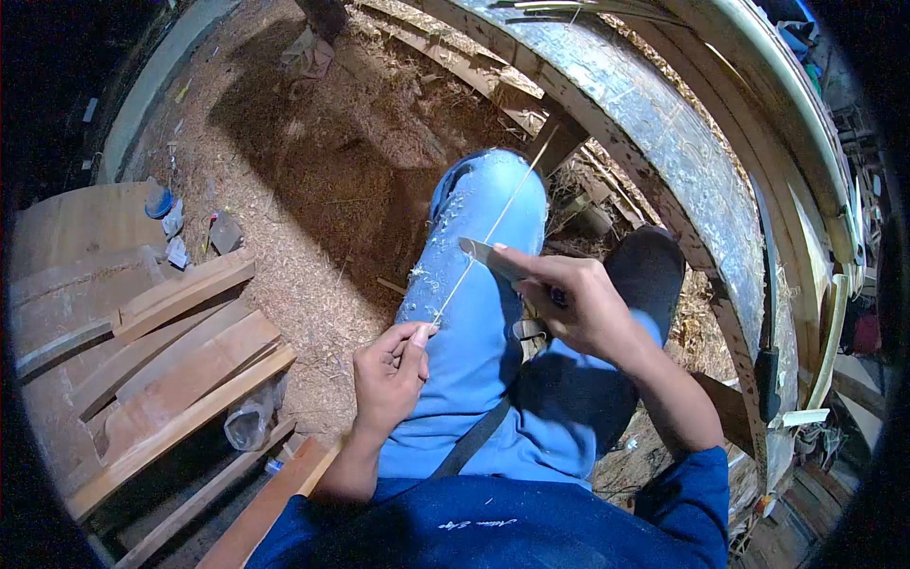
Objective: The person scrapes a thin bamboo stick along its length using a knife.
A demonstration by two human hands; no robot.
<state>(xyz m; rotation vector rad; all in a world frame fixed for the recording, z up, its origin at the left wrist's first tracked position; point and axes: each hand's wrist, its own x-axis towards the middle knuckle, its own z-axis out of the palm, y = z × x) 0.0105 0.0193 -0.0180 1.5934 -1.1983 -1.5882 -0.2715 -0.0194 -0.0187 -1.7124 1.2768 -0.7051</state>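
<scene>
My left hand (389,375) pinches the lower end of a thin pale strip (513,197), which looks like bamboo or wood. The strip slants up and to the right across my jeans (469,356) and past the knee. In my right hand (586,302) is a knife (489,257), its blade pointing left and lying against the strip above the thigh. Where the blade meets the strip is too small to make out. Curled shavings (428,277) cling to the denim around it.
Stacked wooden boards (204,365) stand at the left, with a clear plastic bag (248,427) by them. A long worn bench (626,104) curves along the right, with long strips (758,85) on it. Shavings cover the floor (303,313).
</scene>
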